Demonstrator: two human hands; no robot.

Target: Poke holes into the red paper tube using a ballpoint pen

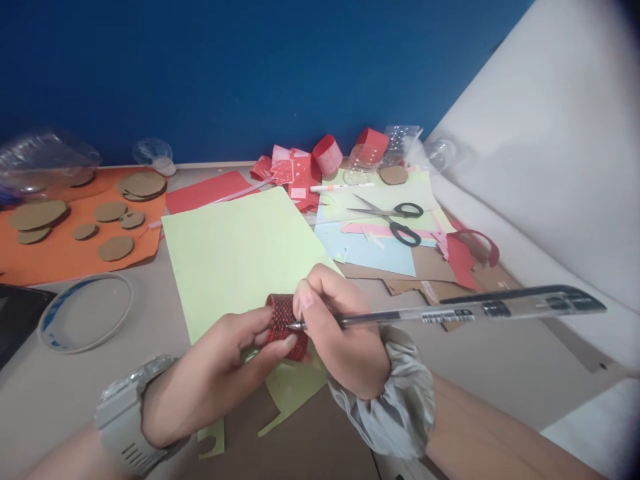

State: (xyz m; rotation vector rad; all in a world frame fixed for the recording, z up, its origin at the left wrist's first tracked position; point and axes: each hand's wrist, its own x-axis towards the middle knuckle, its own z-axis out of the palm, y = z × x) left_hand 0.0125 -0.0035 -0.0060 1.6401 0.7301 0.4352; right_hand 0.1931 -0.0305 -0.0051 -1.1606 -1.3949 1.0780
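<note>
A small red roll with black marks (287,317) is held between the thumb and fingers of my left hand (235,353). My right hand (335,327) grips a clear-barrelled black pen (415,315), its tip touching or very near the roll's surface. The fingers of my right hand rest close to the roll's upper right edge. Below and behind both hands lies a light green sheet (235,247), with a cut green scrap (293,387) under the roll.
Open scissors (387,215) lie on coloured paper at the right. Red paper rings (327,155) stand by the blue wall. Cardboard discs (115,249) sit on orange paper (150,247) at the left, near a tape ring (86,313). A jagged cardboard piece (400,285) is right of centre.
</note>
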